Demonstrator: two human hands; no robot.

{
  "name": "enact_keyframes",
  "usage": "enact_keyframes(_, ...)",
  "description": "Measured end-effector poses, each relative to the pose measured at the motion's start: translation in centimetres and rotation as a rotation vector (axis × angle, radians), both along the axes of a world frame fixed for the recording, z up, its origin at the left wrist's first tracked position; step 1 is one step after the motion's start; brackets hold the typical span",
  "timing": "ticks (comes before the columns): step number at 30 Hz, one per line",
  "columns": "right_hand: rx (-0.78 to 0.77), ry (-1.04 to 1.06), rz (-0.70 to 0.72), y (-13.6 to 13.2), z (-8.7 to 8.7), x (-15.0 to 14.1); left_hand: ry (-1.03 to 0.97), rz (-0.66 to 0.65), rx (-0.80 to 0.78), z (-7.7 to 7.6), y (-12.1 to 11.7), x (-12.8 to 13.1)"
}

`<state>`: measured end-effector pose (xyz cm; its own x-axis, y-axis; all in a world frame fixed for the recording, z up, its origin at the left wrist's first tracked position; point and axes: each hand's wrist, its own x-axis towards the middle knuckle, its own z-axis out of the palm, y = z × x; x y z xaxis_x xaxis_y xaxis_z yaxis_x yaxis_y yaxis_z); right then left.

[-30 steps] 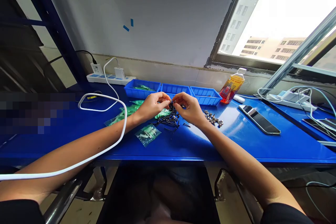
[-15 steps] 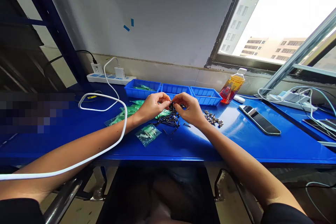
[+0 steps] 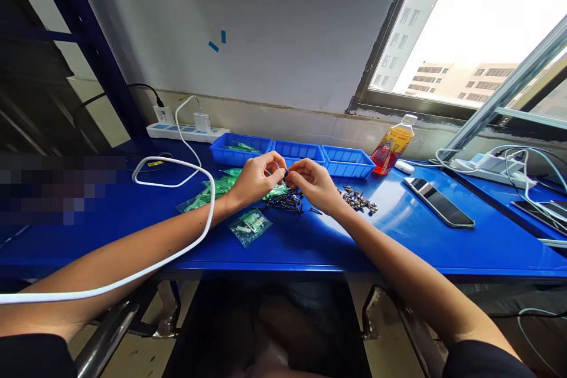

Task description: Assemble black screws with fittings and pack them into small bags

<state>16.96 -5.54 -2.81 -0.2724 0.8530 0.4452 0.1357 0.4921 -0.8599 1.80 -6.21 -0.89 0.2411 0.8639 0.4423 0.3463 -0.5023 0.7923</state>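
My left hand [image 3: 262, 176] and my right hand [image 3: 313, 182] meet over the table, both pinched closed with fingertips touching or nearly so. Between them is a small dark piece [image 3: 286, 173] that looks like a black screw; the fingers cover most of it. Under the hands lies a loose pile of black screws [image 3: 286, 201]. To the right of my right hand is a heap of shorter metallic screws [image 3: 361, 201]. Green-tinted plastic packets [image 3: 206, 195] spread out by my left wrist, and one clear packet with white pieces [image 3: 250, 227] lies nearer the front edge.
Three blue bins [image 3: 348, 162] stand in a row behind the hands. A drink bottle [image 3: 393, 144] and a phone [image 3: 439, 202] are on the right. A white cable [image 3: 211, 207] loops across my left forearm from the power strip [image 3: 177, 132].
My fingertips have shifted slightly to the left with the small dark piece. The right-hand fingers are drawn closer together; the things on the table look unmoved.
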Motion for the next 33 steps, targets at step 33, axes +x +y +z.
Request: enact_keyframes(33, 0.63, -0.311, -0.278, -0.5, 0.4, 0.22, -0.024, -0.007, -0.053, 0.04, 0.02, 0.14)
